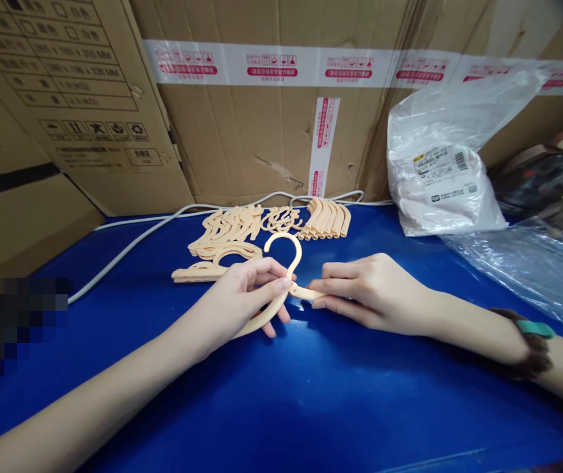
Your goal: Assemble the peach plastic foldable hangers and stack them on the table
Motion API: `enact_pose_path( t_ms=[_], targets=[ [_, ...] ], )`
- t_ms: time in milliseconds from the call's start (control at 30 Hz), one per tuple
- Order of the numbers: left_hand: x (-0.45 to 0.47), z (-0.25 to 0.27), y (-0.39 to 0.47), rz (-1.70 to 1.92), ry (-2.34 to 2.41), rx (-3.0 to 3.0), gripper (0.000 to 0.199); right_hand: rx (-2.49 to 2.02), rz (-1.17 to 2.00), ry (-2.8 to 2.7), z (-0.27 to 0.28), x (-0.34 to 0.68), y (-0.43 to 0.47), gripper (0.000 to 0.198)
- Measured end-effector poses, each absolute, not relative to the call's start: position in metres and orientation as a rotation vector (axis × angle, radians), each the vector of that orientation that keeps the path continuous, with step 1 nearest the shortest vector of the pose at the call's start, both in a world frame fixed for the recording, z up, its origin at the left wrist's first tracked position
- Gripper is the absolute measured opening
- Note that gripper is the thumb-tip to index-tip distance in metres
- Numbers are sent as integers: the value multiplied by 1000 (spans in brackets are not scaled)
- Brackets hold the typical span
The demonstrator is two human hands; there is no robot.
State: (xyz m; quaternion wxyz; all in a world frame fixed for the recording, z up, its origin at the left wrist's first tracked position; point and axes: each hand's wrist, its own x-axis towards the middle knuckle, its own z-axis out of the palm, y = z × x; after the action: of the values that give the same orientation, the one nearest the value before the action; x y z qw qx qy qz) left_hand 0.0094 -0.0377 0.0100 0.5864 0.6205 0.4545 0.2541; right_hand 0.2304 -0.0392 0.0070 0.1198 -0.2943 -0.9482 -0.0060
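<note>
A cream plastic clothes hanger (297,253) is held above the blue table, its hook pointing up and curling left. My left hand (254,292) pinches it near the base of the hook, with a curved arm of the hanger running down under the palm. On the other side, my right hand (364,289) closes its fingertips on a short straight piece that meets the hanger at the hook's base. Most of that piece is hidden by the fingers. Behind the left hand lie stacked hangers (195,273), partly covered by it.
Piles of cream curved pieces (232,225), small hooks (280,219) and hanger arms (325,218) lie at the back of the blue table (281,407). A white cable (131,253) runs behind them. Cardboard boxes (261,131) wall the back. A plastic bag (439,171) stands right.
</note>
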Motion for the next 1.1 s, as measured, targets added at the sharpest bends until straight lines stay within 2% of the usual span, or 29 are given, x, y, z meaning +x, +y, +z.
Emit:
enact_pose_path(
  t_ms=[400, 633, 867, 1100],
  targets=[
    [8, 5, -36, 622, 999, 1455, 20, -866, 30, -2765, 7, 230, -41, 36],
    [8, 2, -36, 599, 995, 1438, 14, -879, 178, -2761, 10, 231, -38, 34],
    [8, 2, -41, 512, 1006, 1649, 20, -821, 330, -2769, 13, 235, -30, 25],
    [5, 2, -48, 358, 1116, 2182, 30, -848, 108, -2733, 18, 239, -22, 33]
  ],
)
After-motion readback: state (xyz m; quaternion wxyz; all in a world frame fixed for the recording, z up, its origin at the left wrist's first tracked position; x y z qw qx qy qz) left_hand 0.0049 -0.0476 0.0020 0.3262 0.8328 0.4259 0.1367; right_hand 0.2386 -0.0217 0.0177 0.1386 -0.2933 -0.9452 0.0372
